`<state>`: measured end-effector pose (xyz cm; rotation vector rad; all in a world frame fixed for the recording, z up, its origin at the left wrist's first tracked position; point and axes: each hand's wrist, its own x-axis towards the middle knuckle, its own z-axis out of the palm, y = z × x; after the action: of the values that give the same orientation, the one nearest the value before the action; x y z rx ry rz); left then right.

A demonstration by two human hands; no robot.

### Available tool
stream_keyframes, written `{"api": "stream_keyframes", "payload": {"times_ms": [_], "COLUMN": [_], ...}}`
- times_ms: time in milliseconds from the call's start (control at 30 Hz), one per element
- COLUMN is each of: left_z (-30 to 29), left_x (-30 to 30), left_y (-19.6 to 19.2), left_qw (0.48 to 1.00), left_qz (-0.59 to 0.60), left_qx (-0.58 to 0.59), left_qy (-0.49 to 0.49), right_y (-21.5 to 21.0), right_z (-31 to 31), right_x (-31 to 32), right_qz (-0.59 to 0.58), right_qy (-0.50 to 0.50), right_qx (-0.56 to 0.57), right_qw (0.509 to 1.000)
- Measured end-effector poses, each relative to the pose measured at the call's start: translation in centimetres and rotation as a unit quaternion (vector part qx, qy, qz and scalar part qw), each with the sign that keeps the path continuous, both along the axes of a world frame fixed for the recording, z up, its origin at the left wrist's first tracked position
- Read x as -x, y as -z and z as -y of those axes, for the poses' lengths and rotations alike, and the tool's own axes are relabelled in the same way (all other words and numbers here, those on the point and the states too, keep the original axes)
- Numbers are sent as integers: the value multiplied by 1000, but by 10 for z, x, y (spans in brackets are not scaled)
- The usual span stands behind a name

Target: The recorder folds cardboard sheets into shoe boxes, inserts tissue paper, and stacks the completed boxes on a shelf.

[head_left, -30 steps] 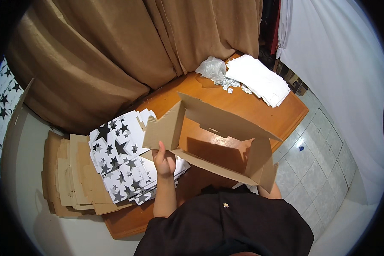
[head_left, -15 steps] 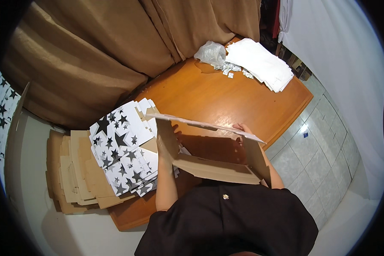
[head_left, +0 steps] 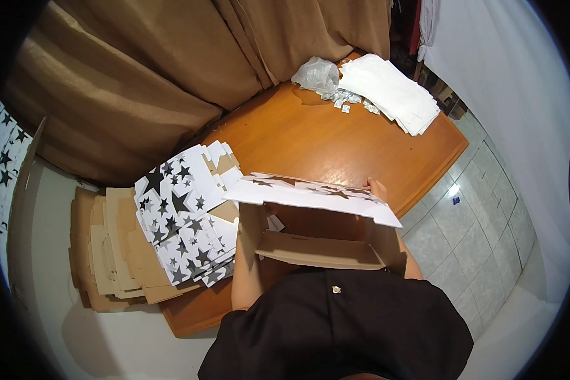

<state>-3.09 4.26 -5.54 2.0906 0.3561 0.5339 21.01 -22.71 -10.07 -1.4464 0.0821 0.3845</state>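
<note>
Cardboard box (head_left: 315, 199), angular, star-printed, right fingers (head_left: 378, 188) apparently against it

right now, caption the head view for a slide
Open star-printed cardboard box, held at a wooden table.

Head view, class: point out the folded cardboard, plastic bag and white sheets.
Folded cardboard (head_left: 316, 196): head view, on its star-printed panel.
Plastic bag (head_left: 317, 76): head view, on its crumpled middle.
White sheets (head_left: 389, 94): head view, on the top sheet.

cardboard box (head_left: 313, 195) above table (head_left: 278, 139)
</note>
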Motion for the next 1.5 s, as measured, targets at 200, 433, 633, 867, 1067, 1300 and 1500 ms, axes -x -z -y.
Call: {"api": "stream_keyframes", "payload": {"times_ms": [200, 433, 633, 867, 1067, 1300, 1500], "left_z": [11, 11, 31, -6, 47, 28, 31], "left_x": [8, -3, -80, -87, -100, -68, -55], "left_y": [27, 49, 54, 178, 73, 116, 105], "left_qw": [981, 915, 824, 914, 750, 873, 910], "left_qz": [42, 72, 78, -51, 38, 39, 121], "left_qx": [180, 384, 544, 353, 645, 485, 375], "left_qy": [-51, -96, -138, -195, -141, -27, -127], "right_y": [-37, -10, 56, 47, 1, 60, 103], "right_z": [6, 19, 30, 62, 50, 60, 80], "right_x": [5, -15, -48, -47, 10, 50, 92], "right_qz": [-29, 46, 34, -46, -129, 91, 372], "right_qy": [-43, -49, 88, 42, -34, 48, 19], "right_qx": [-25, 94, 132, -53, -200, -96, 231], "right_qw": [998, 993, 987, 997, 971, 990, 899]}}
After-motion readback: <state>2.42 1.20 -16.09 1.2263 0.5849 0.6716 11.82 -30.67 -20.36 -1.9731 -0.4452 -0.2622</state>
